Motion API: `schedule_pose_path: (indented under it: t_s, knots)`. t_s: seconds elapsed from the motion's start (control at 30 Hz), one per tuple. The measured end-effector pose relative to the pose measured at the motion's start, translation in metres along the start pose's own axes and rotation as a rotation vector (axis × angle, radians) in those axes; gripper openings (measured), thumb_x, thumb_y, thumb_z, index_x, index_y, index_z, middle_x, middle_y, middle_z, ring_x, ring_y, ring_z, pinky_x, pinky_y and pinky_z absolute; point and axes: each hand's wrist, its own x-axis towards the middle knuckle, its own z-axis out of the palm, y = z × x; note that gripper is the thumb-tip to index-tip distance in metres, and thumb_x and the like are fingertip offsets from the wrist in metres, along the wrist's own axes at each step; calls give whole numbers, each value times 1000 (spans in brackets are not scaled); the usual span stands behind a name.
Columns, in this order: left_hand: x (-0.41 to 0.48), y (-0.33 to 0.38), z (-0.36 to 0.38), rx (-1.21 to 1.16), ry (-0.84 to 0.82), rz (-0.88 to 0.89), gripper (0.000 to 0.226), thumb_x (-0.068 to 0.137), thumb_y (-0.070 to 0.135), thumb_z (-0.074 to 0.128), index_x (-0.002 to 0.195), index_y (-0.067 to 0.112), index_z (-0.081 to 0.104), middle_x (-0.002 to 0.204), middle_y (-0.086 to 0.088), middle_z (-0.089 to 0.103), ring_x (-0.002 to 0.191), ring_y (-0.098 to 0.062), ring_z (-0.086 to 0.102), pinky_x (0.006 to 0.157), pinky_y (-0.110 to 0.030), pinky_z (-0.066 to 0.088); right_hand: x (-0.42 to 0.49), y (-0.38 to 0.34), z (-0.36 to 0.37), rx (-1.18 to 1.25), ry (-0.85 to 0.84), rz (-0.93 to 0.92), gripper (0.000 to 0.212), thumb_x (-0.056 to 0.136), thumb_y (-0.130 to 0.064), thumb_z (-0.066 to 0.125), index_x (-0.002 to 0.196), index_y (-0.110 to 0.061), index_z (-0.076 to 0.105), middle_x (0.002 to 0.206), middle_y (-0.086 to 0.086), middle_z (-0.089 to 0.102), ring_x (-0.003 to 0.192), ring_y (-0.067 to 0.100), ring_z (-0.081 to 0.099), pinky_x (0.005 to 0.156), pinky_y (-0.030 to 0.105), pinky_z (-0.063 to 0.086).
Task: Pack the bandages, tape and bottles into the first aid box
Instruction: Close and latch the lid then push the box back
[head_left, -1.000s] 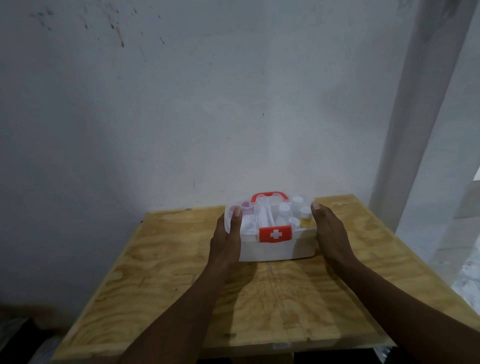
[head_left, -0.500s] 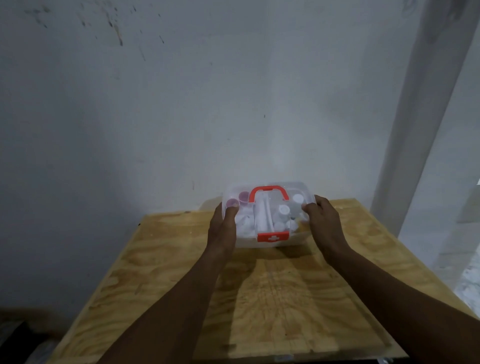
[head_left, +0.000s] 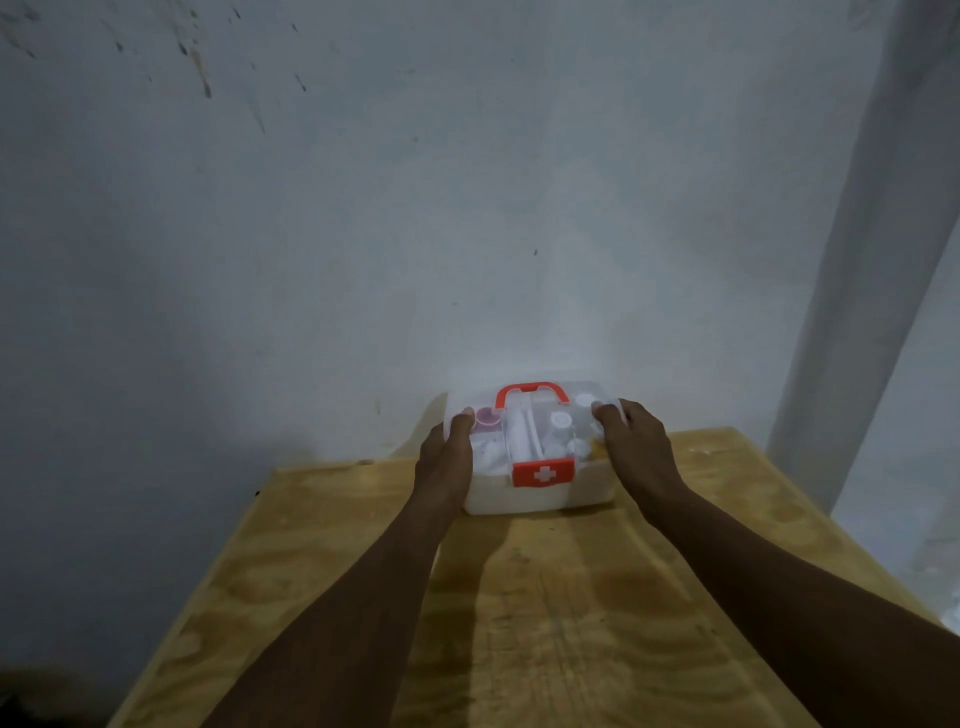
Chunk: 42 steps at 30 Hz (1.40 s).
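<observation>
Plywood table (head_left: 571, 623), centre frame: box (head_left: 535, 499) is clasped at both ends by left hand (head_left: 441, 462) and right hand (head_left: 636, 449); hard, smooth plastic, judged light, possibly slippery.

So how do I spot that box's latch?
At the far end of the wooden table is a white box with a clear lid. The latch is midway along its near side: red like the handle, but alone bearing a white cross.
</observation>
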Motion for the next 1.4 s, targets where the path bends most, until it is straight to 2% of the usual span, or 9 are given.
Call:
schedule_pose_path:
  t_s: [0.1, 0.3, 0.43, 0.57, 0.7, 0.8, 0.9, 1.13, 1.4]
  knots:
    - [14, 4, 1, 25, -26, -9, 53, 101, 57, 41, 131, 17, 59, 124, -10, 67, 100, -25, 65, 72, -33, 52, 8, 1, 3, -47, -14, -9, 51, 97, -51, 44, 129, -14, 56, 125, 7, 63, 107, 24, 60, 91, 41, 52]
    - [28, 0, 0, 117, -38, 9, 63, 95, 66, 39, 131, 19, 59, 124, -10, 68, 105, -27, 67, 94, -44, 57, 14, 4, 6, -121, -15, -15, 60, 96, -58, 39, 137, -16, 48, 138, 10, 56, 117, 28, 57, 99, 47, 50]
    - [20, 2, -3, 186, -8, 41, 93, 78, 86, 28, 147, 25, 46, 146, -7, 56, 123, -30, 61, 103, -51, 53, 6, 1, 4, -192, 45, -110, 67, 96, -57, 39, 150, -18, 32, 156, 9, 37, 139, 31, 41, 108, 49, 38]
    - [2, 2, -5, 339, 107, 291, 70, 100, 64, 35, 159, 30, 20, 166, -4, 29, 147, -31, 38, 115, -52, 39, -5, -7, -2, -464, 67, -458, 71, 92, -60, 37, 149, -18, 35, 158, 6, 34, 144, 26, 31, 115, 49, 30]
    - [-4, -3, -6, 597, 111, 595, 63, 104, 52, 37, 160, 31, 19, 172, 1, 12, 157, -24, 15, 123, -50, 23, -10, -11, -1, -747, -50, -667, 63, 95, -55, 34, 143, -17, 45, 152, 7, 43, 142, 26, 36, 115, 44, 28]
    - [-2, -3, -4, 748, 37, 649, 56, 106, 50, 34, 158, 31, 29, 171, 2, 16, 157, -22, 15, 125, -49, 20, -11, -17, 0, -829, -113, -670, 64, 94, -55, 29, 139, -15, 51, 146, 9, 52, 136, 28, 45, 113, 44, 32]
    - [0, -2, -6, 813, -2, 642, 56, 106, 51, 30, 158, 31, 30, 171, 3, 17, 157, -22, 15, 124, -48, 20, -8, -23, -4, -862, -143, -659, 65, 94, -56, 27, 138, -14, 52, 143, 9, 54, 133, 28, 48, 110, 44, 37]
    - [1, 4, -10, 895, -21, 610, 57, 105, 53, 30, 158, 30, 30, 170, 2, 19, 156, -22, 19, 122, -49, 24, -8, -31, -5, -914, -199, -623, 67, 93, -58, 28, 140, -15, 49, 145, 8, 53, 133, 27, 47, 108, 44, 40]
    - [-1, 17, -13, 969, -124, 547, 58, 107, 50, 29, 160, 27, 25, 172, -1, 12, 158, -24, 13, 124, -48, 23, -7, -44, -8, -932, -317, -510, 60, 98, -52, 38, 147, -18, 39, 154, 6, 41, 142, 26, 35, 113, 44, 32]
